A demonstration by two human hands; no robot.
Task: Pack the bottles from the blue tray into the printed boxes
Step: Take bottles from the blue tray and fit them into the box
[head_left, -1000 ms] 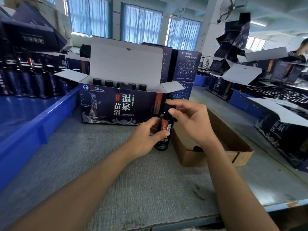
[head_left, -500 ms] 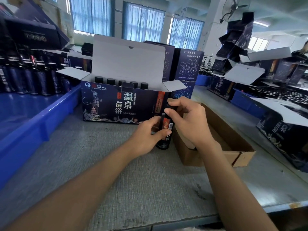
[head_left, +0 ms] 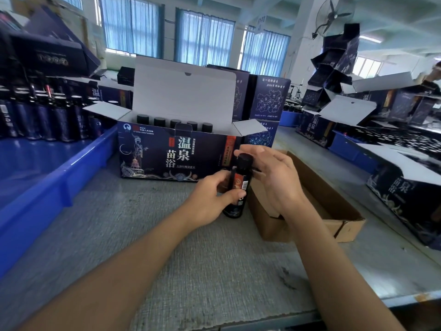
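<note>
A dark bottle (head_left: 239, 187) with an orange label stands on the grey table, just in front of the open printed box (head_left: 171, 156). My left hand (head_left: 212, 199) grips the bottle's body. My right hand (head_left: 274, 177) has its thumb and fingers round the black cap. Several black-capped bottles stand in a row inside the box, whose lid flap is raised. On the left, the blue tray (head_left: 52, 187) holds several more dark bottles (head_left: 47, 118) at its far end.
A shallow brown cardboard tray (head_left: 334, 211) lies right of the bottle, under my right wrist. More printed boxes (head_left: 267, 101) stand behind the open one and along the right side (head_left: 405, 192). The table's front edge runs below my forearms.
My right hand's fingers have spread and turned around the cap. The bottle stays upright in the same spot, held by my left hand.
</note>
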